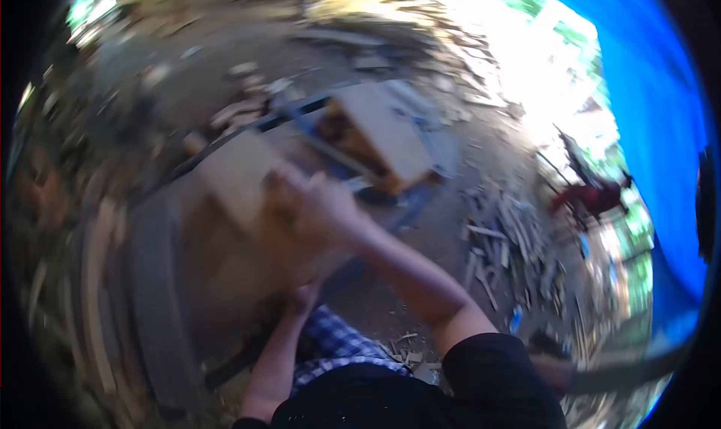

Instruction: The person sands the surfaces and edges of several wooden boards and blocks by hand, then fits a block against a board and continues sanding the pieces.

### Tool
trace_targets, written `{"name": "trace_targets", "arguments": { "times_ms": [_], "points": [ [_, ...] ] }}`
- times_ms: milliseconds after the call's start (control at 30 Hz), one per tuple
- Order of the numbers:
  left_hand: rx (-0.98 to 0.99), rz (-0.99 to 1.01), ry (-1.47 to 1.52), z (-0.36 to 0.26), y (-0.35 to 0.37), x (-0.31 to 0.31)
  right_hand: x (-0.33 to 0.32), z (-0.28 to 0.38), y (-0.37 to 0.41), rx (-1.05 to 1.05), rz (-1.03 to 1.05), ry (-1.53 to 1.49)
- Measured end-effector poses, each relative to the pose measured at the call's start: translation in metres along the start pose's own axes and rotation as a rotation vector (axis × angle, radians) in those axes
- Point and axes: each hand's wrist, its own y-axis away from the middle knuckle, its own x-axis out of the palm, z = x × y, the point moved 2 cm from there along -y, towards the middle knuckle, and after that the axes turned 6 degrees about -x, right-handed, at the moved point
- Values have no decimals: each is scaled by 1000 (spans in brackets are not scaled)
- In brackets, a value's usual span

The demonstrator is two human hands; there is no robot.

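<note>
A pale wooden board (239,175), smeared by motion, slants across the workbench in front of me. Over its right edge is my right hand (327,203), its fingers curled on the wood. My left hand (303,297) is lower down, close to the near end of the same board; its fingers are hidden and blurred. Beyond the board, a box-like wooden piece (387,132) with a pale flat face rests at the bench's far right.
The brown bench top (203,264) spreads to my left, with long planks (154,301) beside it. Scrap wood (511,234) litters the ground on the right. A blue tarp (661,91) hangs at the far right, near a red object (589,198). More offcuts (244,102) lie behind the bench.
</note>
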Motion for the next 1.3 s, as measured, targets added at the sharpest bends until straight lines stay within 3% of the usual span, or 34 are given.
{"name": "trace_targets", "arguments": {
  "times_ms": [67, 100, 167, 233, 300, 367, 433, 467, 567, 633, 667, 700, 733, 767, 800, 867, 967, 1033, 1067, 1133, 1167, 1200, 1233, 1300],
  "points": [
    [-143, 129, -209, 45, 0, -24, 2, 2, 68, -7, 79, 23],
    [-85, 10, -122, 48, -2, -21, 10, 5, 91, 17, -17, 17],
    [26, -136, -376, 63, -7, -29, 26, 5, 105, 68, -76, 14],
    [-40, -65, -327, 73, -7, -32, 10, 3, 91, 41, -15, -107],
    [-106, -59, -293, 65, -14, -32, 2, 4, 54, 20, -38, -136],
    [355, -323, -453, 11, -4, -4, 0, 1, -1, -73, -108, -82],
    [191, -273, -375, -7, -1, 3, 10, -5, -74, -146, -246, 3],
    [211, -261, -426, -1, 0, 0, 15, -4, -117, -160, -331, 7],
    [197, -225, -520, 45, 6, -25, 10, 10, -221, -45, -235, -107],
    [549, -26, -1084, 124, 13, -63, 5, 15, -232, 68, -99, -85],
    [549, -4, -1098, 104, 17, -55, 7, 12, -223, 81, -103, -105],
    [302, -135, -676, 59, 9, -33, 9, 9, -211, 73, -42, -122],
    [171, -180, -465, 39, 5, -21, 12, 5, -200, 62, 18, -127],
    [60, -246, -239, 18, 1, -10, 6, 2, -160, 16, -52, -144],
    [132, -242, -392, 8, 0, -9, -2, 4, -111, -27, -124, -162],
    [220, -226, -538, -10, -3, 0, 41, -18, -73, -190, -67, -25],
    [291, -247, -516, -24, 1, 6, 29, -24, 42, -136, -122, -65],
    [190, -201, -343, -20, 1, 4, 12, -21, 108, -46, -143, -133],
    [200, -213, -341, -30, 3, 7, 14, -26, 130, -11, -142, -207],
    [-2, -49, -364, -35, 2, 10, 20, -49, 173, 64, -195, -482],
    [-86, 22, -368, -26, 0, 7, 25, -68, 185, 106, -62, -534],
    [-140, 67, -356, -37, -1, 5, 39, -82, 195, 123, -146, -735],
    [-54, 35, -372, -47, 13, 3, 54, -95, 206, 129, -236, -945],
    [112, -80, -374, 2, 7, -18, 74, -107, 228, 209, -385, -1268]
  ]
}}
